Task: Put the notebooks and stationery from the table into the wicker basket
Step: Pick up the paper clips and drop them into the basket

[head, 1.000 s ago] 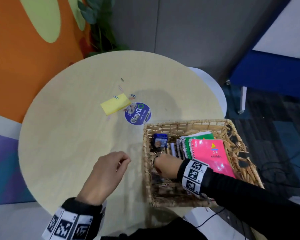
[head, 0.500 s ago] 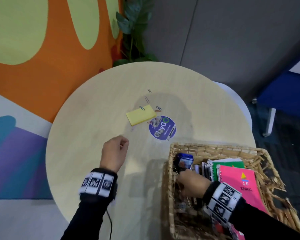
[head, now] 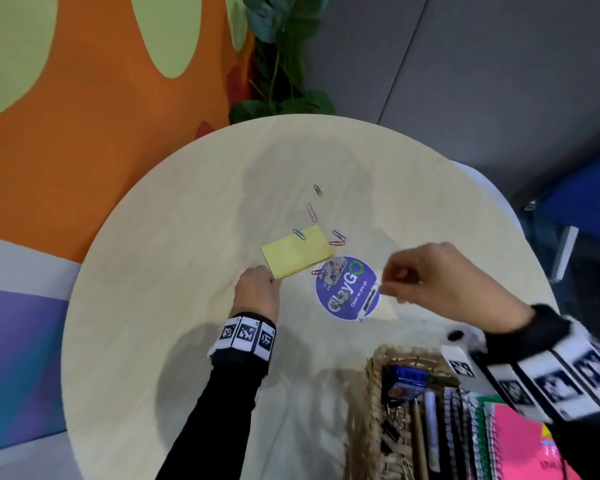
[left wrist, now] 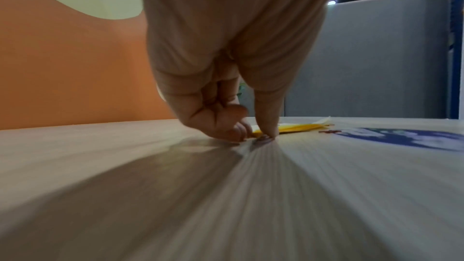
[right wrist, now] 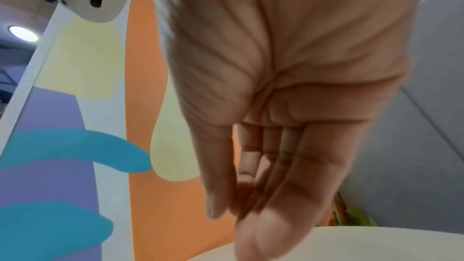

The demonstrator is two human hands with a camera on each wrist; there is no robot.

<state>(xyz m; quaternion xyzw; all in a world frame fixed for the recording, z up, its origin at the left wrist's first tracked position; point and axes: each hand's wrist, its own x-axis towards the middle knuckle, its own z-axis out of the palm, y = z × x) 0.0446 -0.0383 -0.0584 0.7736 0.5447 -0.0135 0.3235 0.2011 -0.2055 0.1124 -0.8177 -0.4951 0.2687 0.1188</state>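
Both hands have left the basket side and gone for what's left on the table.

Left hand (head: 257, 289) is pinching the near corner of the yellow sticky pad (head: 297, 251); right hand (head: 430, 278) hangs relaxed, empty, over the round sticker (head: 347, 289). Paper clips (head: 336, 237) lie just past the fingertips. Next, I'd guess: lift the pad, carry it to the wicker basket (head: 371, 410).

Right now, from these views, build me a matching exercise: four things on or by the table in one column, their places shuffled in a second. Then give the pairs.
Things:
1. yellow sticky pad
2. pink spiral notebook
3. green paper clip
4. right hand

Places:
A. farthest out on the table
B. inside the wicker basket
C. above the round sticker
D. at the left hand fingertips

Pairs: 1-D, 2-B, 3-A, 4-C
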